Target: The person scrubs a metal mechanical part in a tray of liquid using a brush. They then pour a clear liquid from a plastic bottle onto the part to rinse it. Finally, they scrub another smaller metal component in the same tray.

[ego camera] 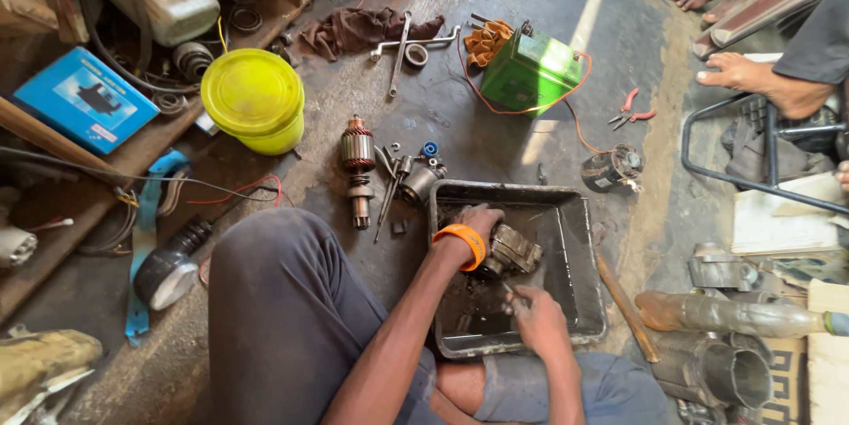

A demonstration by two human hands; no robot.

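Workshop floor, seen from above, left to right. A flat blue cardboard box [86,98] lies on a wooden board; beside it stands a round yellow plastic tub [253,99] with a smooth lid. On the oil-stained concrete rests a ribbed copper-wound armature [358,168], upright in the view, next to small steel fittings. A shallow rectangular metal tray [585,239], black and greasy, holds dark oily liquid and a grimy cast-metal motor part [513,252]. The left hand [478,222], banded at the wrist in orange, is clamped on this part inside the tray. The right hand [535,319] is closed around a thin tool [515,294], its tip just beside the part. Behind the tray sits a boxy green battery [531,71] with orange wire; red-handled pliers [630,113] lie farther right.
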